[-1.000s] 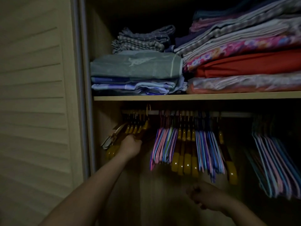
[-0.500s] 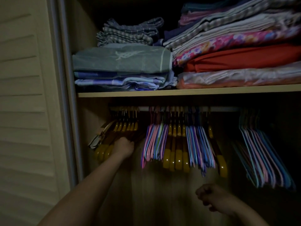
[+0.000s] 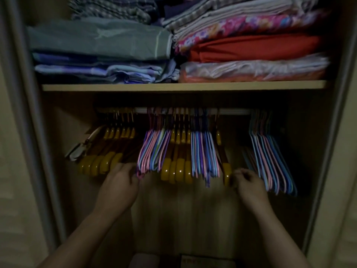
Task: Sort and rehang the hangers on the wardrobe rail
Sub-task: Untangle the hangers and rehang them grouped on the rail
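A dim wardrobe interior, with a wooden shelf [image 3: 183, 87] carrying folded linens [image 3: 100, 49]. Directly below the shelf, the rail [image 3: 231, 112] runs left to right. All hangers hang from the rail, hooks up, their arms sloping down and toward the camera, long axes across the rail. Below the rail from left to right: yellow wooden hangers [image 3: 100, 163], pink and blue wire hangers [image 3: 152, 149], more yellow hangers [image 3: 177, 169], blue wire hangers [image 3: 204, 151], a single yellow hanger [image 3: 226, 171], then a separate wire hanger group [image 3: 270, 157]. The left hand [image 3: 120, 182] has curled fingers at the lower tips of the pink wire hangers; the grip cannot be confirmed. The right hand [image 3: 249, 184] pinches the single yellow hanger's end.
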Available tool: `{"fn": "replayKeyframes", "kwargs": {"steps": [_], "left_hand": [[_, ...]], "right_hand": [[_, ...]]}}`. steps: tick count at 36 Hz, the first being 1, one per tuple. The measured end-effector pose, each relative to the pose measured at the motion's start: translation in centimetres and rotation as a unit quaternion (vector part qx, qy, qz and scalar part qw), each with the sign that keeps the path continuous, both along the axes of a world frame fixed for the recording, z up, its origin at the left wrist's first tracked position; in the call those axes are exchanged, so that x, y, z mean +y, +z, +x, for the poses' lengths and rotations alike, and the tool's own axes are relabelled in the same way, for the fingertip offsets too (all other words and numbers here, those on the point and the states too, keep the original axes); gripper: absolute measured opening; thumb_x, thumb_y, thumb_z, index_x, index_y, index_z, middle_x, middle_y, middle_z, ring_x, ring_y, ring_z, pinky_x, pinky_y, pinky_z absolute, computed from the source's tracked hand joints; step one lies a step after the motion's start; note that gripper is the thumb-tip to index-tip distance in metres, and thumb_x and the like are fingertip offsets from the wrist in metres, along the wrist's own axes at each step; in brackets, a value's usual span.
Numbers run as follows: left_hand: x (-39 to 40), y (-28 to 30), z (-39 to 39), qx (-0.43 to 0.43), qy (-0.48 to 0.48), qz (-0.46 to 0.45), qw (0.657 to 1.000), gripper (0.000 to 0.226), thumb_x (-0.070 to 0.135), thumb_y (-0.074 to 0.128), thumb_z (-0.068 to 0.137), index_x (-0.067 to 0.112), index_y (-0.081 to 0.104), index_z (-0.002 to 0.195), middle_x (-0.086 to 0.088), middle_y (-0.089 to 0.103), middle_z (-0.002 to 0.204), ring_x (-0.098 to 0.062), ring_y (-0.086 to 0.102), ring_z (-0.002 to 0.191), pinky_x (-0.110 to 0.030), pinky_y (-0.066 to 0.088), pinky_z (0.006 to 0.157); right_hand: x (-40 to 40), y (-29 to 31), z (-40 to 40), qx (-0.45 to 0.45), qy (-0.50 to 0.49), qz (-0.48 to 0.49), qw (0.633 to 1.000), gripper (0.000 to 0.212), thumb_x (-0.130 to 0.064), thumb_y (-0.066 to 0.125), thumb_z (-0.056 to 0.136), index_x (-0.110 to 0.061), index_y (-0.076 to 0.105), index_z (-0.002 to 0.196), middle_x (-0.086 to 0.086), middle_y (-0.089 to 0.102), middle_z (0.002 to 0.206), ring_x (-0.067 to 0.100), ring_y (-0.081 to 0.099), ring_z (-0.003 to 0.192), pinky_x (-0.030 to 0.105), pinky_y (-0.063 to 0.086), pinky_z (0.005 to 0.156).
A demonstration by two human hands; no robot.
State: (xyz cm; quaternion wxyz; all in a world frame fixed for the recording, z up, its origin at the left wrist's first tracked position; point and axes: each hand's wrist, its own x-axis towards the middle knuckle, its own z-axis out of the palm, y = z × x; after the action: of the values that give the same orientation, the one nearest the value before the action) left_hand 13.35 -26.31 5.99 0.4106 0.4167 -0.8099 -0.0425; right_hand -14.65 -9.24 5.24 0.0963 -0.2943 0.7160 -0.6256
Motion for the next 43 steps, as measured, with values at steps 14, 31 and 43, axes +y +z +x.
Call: {"fn": "replayKeyframes", "kwargs": {"steps": [14,31,43], "left_hand": [[-0.1,1.3,0.2,0.008,-0.03,0.064,0.997,0.032,0.021,0.059,0.094,0.027,0.062,0.125,0.005,0.053,0.116,-0.009,0.052,0.1,-0.027,0.042,0.081],[1.2,-0.9,0.3,0.041,-0.093,0.1,0.99,0.024,0.011,0.061,0.093,0.026,0.069,0.11,0.003,0.059,0.108,-0.01,0.058,0.097,-0.028,0.048,0.085],[7.1,-18.2,2.1,0.013,-0.109,0.427,0.898,0.022,0.002,0.06,0.095,0.002,0.072,0.113,-0.011,0.069,0.114,-0.023,0.064,0.108,-0.021,0.046,0.088]], "right_hand": [[-3.9,1.1,1.3,-0.126,0.033,-0.025,0.991,0.021,-0.029,0.054,0.099,-0.011,0.064,0.094,0.009,0.062,0.086,0.021,0.057,0.077,0.033,0.043,0.066],[-4.7,6.7,-1.3,-0.084,0.002,-0.006,0.996,0.027,-0.034,0.045,0.102,-0.014,0.061,0.092,0.007,0.058,0.082,0.022,0.057,0.073,0.039,0.051,0.077],[3.3,-15.5,4.3,-0.195,0.107,0.237,0.946,0.03,-0.028,0.057,0.096,-0.003,0.066,0.082,0.01,0.063,0.067,0.022,0.058,0.057,0.021,0.04,0.05]]}}
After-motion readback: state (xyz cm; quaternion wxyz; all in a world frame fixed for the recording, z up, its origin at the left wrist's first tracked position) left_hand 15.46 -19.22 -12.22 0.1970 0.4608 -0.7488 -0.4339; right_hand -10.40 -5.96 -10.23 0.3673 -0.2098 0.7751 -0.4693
